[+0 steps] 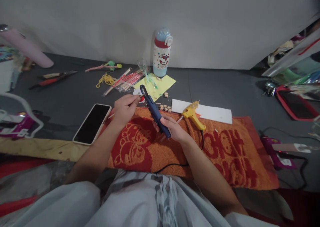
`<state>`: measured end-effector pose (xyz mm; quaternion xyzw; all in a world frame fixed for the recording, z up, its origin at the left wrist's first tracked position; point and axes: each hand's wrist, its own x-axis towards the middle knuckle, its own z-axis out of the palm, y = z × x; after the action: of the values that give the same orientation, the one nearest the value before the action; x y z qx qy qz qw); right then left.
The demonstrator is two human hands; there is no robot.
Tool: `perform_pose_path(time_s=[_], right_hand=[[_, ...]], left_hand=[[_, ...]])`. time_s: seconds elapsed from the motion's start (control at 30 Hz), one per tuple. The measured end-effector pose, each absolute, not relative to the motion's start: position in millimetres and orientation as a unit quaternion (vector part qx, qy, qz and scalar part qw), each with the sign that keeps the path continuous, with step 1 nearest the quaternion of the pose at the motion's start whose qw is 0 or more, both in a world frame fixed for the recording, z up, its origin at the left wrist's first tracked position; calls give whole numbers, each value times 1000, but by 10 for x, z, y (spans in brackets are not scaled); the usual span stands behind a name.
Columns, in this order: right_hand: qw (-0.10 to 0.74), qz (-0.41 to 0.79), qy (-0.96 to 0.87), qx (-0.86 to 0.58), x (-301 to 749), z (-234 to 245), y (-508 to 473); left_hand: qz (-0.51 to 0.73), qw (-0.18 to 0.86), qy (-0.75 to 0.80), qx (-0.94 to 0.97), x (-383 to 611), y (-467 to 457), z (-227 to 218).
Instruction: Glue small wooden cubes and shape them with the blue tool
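Note:
My right hand (172, 126) is wrapped around the dark blue handles of a hand cutter (155, 112), which slants up and to the left. Between the fingertips of my left hand (126, 109) is a thin wooden stick (142, 96), and its tip is at the cutter's dark jaws. Whether the blades touch the wood I cannot tell. Small cut wooden pieces (165, 108) lie just beyond the cutter. Beneath both hands spreads an orange and red towel (225, 143). A yellow glue gun (192, 115) rests to the right of my right hand, on the towel and a white strip (215, 113).
A smartphone (92, 123) lies left of the towel. At the back stand a water bottle (162, 54) and, beneath it, yellow paper (167, 84). Packaged sticks (127, 80), yellow string (106, 80) and red-handled pliers (53, 80) are on the left. The glue gun's black cord (172, 166) crosses the towel.

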<state>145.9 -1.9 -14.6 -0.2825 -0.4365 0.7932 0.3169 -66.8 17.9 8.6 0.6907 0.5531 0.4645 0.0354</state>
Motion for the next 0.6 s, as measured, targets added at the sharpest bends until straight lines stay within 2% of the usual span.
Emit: perform_pose_path(time_s=[0.43, 0.53, 0.6], right_hand=[[347, 780, -447, -267, 1429, -105, -43], [367, 778, -427, -279, 1434, -134, -27], [380, 766, -428, -292, 1443, -166, -13]], left_hand=[[440, 36, 600, 668, -678, 190, 50], [387, 32, 632, 671, -695, 180, 62], [308, 16, 679, 666, -682, 159, 112]])
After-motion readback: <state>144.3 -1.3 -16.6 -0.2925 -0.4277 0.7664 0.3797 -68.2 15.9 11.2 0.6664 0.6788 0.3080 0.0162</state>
